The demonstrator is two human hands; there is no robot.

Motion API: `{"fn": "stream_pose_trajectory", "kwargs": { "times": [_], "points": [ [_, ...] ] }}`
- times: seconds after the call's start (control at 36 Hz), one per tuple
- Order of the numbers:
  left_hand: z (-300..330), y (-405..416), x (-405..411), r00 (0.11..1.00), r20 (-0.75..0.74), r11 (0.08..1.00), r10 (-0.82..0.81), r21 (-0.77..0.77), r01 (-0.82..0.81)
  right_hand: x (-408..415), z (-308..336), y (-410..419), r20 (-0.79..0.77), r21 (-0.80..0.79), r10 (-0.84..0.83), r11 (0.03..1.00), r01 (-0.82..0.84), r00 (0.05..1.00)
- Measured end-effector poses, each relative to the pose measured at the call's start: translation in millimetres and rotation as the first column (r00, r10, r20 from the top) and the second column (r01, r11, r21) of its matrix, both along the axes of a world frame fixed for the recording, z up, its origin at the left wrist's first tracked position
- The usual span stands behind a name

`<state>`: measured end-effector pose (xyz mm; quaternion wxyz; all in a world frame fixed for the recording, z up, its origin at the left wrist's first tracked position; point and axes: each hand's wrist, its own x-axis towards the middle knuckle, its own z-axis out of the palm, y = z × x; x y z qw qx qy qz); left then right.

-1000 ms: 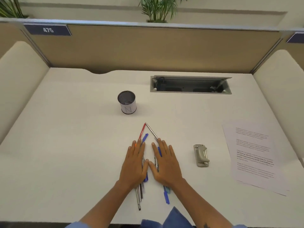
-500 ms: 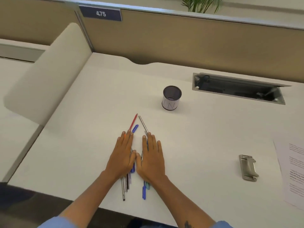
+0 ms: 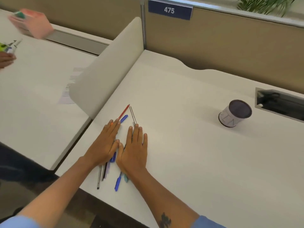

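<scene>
Several pens lie in a loose bunch on the white desk (image 3: 189,153). My left hand (image 3: 105,143) and my right hand (image 3: 134,150) rest flat on them, fingers straight, thumbs almost touching. A red pen (image 3: 124,111), a blue pen (image 3: 123,118) and a silver pen (image 3: 133,115) stick out beyond my fingertips. Near my wrists a grey pen (image 3: 99,178), a dark pen (image 3: 104,171) and a blue pen (image 3: 118,182) poke out. A mesh pen cup (image 3: 234,113) stands upright and empty-looking far to the right.
A curved cream divider (image 3: 107,68) separates this desk from the neighbouring one (image 3: 36,89), where another person's hand (image 3: 5,59) holds items. An open cable tray (image 3: 279,102) sits at the back right. The desk's front edge runs just below the pens.
The view has swung left, so the pen cup, cable tray and my hands appear shifted right; the hole punch and paper left the view. My hands stay flat on the pens.
</scene>
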<state>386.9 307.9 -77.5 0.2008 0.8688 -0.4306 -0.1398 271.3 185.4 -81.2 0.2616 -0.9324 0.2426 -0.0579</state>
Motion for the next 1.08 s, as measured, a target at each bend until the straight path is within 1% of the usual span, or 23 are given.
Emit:
{"fn": "stream_pose_trajectory", "kwargs": {
  "times": [0.14, 0.25, 0.42, 0.64, 0.72, 0.83, 0.89, 1.0, 1.08],
  "points": [
    [-1.0, 20.5, 35.6, 1.000, -0.015, 1.000, 0.016, -0.008, -0.017, 39.0, 0.5, 21.7, -0.006, 0.007, -0.011, 1.000, 0.011, 1.000],
    [-0.5, 25.1, 46.9, 0.999, -0.025, 1.000, 0.022, -0.022, -0.023, 57.2, -0.1, 29.8, -0.026, 0.010, -0.005, 1.000, 0.006, 1.000],
    [0.7, 25.1, 46.3, 0.999, -0.031, 0.997, 0.026, -0.075, -0.028, 63.3, 0.6, 31.5, -0.048, 0.003, -0.003, 1.000, 0.003, 0.999],
    [6.5, 25.3, 46.9, 0.991, -0.126, 0.985, 0.036, -0.164, -0.057, 58.7, 6.4, 21.3, -0.017, 0.005, 0.009, 1.000, -0.009, 1.000],
    [7.9, 23.8, 44.2, 0.993, -0.102, 0.985, 0.054, -0.158, -0.070, 52.0, 13.6, 12.8, 0.003, 0.004, 0.036, 0.999, -0.036, 0.999],
    [9.7, 20.5, 36.0, 0.996, -0.004, 0.986, 0.093, -0.135, -0.093, 37.2, 24.2, -2.0, 0.040, 0.041, 0.062, 0.997, -0.064, 0.997],
    [13.6, 15.1, 26.8, 0.993, 0.021, 0.985, 0.115, -0.132, -0.112, 27.7, 28.2, -11.9, 0.038, 0.045, 0.091, 0.995, -0.092, 0.995],
    [24.9, -4.1, -0.1, 0.989, 0.045, 0.983, 0.140, -0.130, -0.133, 7.0, 34.4, -36.0, 0.017, 0.008, 0.161, 0.987, -0.161, 0.987],
    [33.2, -23.7, -25.8, 0.984, 0.043, 0.975, 0.176, -0.148, -0.168, -13.6, 36.5, -56.9, 0.019, -0.070, 0.175, 0.982, -0.173, 0.984]
  ]
}}
